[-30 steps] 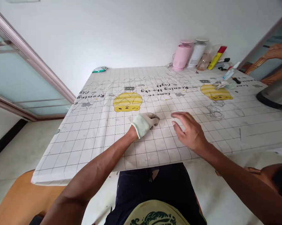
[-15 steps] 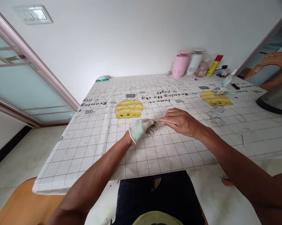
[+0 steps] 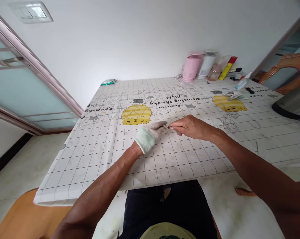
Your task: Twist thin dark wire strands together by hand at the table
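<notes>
My left hand point(image 3: 152, 132) wears a whitish work glove with a pale green cuff. It hovers low over the checked tablecloth point(image 3: 179, 159), its fingers stretched to the right and slightly apart. Facing it, my bare right hand point(image 3: 188, 126) is closed, thumb and forefinger pinched together. A tiny dark thing point(image 3: 168, 127) shows at those fingertips, too small to name. Only a narrow gap lies between the fingertips of both hands. Right of them, a tangle of thin wire or thread point(image 3: 229, 121) lies on the cloth.
Along the wall stand a pink cylindrical device point(image 3: 191, 68), a white one point(image 3: 207, 66) and a yellow spray can point(image 3: 227, 68) with a red cap. Another glove point(image 3: 237, 95) and a small clear bottle point(image 3: 243, 81) lie at right. A metal kettle point(image 3: 293, 104) stands at the right edge. A green packet point(image 3: 108, 82) lies far left.
My left hand's fingers have straightened and opened from a pinch near the right fingertips. My right hand has turned slightly and stays pinched. The view has shifted a little.
</notes>
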`<state>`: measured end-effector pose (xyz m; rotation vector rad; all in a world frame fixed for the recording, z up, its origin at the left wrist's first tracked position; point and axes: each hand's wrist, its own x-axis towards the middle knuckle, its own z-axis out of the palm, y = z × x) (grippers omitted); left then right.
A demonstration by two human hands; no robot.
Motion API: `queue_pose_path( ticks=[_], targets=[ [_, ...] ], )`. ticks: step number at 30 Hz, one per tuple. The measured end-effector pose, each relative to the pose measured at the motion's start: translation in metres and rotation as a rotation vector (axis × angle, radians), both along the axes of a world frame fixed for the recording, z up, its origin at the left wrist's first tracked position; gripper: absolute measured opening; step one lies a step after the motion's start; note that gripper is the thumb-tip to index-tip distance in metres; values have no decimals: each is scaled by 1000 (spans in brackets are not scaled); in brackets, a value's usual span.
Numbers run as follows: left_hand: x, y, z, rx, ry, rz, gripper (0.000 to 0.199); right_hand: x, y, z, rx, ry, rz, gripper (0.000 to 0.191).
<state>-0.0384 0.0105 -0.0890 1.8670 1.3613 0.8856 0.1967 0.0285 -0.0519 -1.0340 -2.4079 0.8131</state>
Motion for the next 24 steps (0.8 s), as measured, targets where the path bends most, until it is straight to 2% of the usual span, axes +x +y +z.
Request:
queue_pose_path(
  ticks=[2,5,7,10,13,15,24],
  targets=[
    [2,-1,-3,-48,-8,-17,32,-3,-1,2,-66,-52,-21,40],
    [5,-5,-2,-47,37,26,30,-5,-3,5,-170,-35,-22,34],
    [5,-6,2,-33,75,77,29,-2,-2,5,-233,49,-37,39],
    [5,-9,8,7,94,146,28,9,3,1,-287,256,-133,58],
    [6,-11,11,39,73,169,26,23,9,-3,-292,441,-218,72],
    [6,-12,11,46,62,172,25,28,9,-3,-283,499,-225,75],
    [5,-11,11,94,79,236,25,18,-6,19,-208,329,-157,65]
  ],
)
